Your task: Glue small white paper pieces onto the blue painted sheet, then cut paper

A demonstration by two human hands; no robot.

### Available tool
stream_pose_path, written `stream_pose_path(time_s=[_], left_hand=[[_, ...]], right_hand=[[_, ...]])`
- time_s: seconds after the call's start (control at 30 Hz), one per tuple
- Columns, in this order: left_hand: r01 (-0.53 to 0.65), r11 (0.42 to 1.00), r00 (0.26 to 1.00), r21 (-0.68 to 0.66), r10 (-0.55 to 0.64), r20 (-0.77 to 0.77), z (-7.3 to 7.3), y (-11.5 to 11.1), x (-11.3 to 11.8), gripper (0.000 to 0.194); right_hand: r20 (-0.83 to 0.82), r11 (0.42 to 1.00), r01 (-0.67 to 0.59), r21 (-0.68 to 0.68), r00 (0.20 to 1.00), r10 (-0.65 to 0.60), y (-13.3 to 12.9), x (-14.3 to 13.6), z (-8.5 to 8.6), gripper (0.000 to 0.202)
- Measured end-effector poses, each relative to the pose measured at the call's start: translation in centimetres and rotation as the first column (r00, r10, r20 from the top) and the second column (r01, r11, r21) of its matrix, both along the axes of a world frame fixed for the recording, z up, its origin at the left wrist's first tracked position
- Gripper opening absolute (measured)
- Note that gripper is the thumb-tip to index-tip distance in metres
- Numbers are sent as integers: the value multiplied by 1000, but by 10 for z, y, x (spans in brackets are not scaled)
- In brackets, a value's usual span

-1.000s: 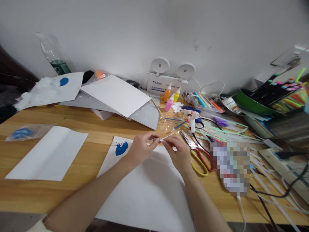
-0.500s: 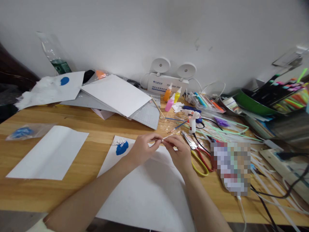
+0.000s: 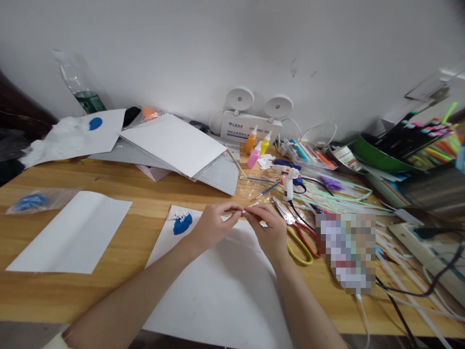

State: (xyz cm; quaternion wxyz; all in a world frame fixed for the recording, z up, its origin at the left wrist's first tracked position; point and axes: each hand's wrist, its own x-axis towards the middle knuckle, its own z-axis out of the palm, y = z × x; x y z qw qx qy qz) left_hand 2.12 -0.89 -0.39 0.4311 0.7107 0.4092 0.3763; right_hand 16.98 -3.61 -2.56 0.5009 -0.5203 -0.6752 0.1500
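Over the large white sheet (image 3: 218, 291), my left hand (image 3: 217, 224) and my right hand (image 3: 268, 228) meet fingertip to fingertip. Both are closed in a pinch on a small white piece (image 3: 244, 211), mostly hidden by the fingers; its material I cannot make out. A blue patch (image 3: 182, 224) with small white bits along its top lies on the sheet's upper left corner, left of my left hand. Just right of my right hand are scissors (image 3: 300, 246) with one yellow and one red handle.
A white glue gun (image 3: 288, 183) stands beyond my right hand among paintbrushes, cords and green strips. Squeeze bottles (image 3: 253, 156) stand near the wall. Another paper (image 3: 72, 237) and a bag with blue material (image 3: 31, 201) lie left. Stacked boards (image 3: 174, 143) lie at the back.
The view has shifted very slightly. Both hands keep their pinch at nearly the same spot; nothing else has visibly moved.
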Motion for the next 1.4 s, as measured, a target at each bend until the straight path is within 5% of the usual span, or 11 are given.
stream_pose_path(time_s=[0.23,0.6,1.4], left_hand=[[-10,1000,1000,2,10,20,-1,1,1,15],[-109,990,992,93,115,-56,-3,2,-1,10],[-98,989,993,111,104,-53,-1,0,1,10]], right_hand=[[-2,997,17,72,1000,-17,-1,-1,-1,13],[12,1000,-14,17,1000,14,0,-3,2,7],[-15,997,-43,-71,999,42,-1,1,3,5]])
